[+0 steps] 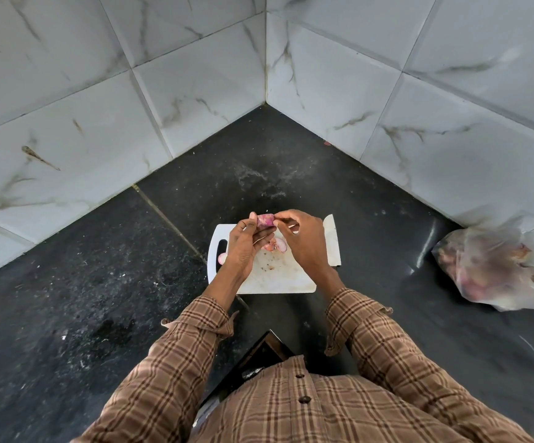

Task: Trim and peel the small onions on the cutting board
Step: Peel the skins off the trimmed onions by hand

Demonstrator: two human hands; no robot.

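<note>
A dark stone counter [99,282] is filling a corner of pale marbled wall tiles [67,91], and a person in a brown checked shirt is leaning over it. Off to the right, against the wall, a clear plastic bag [495,266] is slumping with more pinkish bulbs showing through it, which suggests plenty of peeling is left. In the middle a white cutting board [278,276] is lying flat, dotted with small scraps. The left hand [243,247] is curling its fingers around a small pink onion [265,220] and holding it above the board's far edge, while the right hand [304,241] is pinching at the onion's right end, probably pulling skin away. Between the hands, a few pink skins or pieces [276,244] are lying on the board, and a pale one [222,258] is sitting by the handle slot. No knife is showing, so peeling appears to be underway on this onion.
</note>
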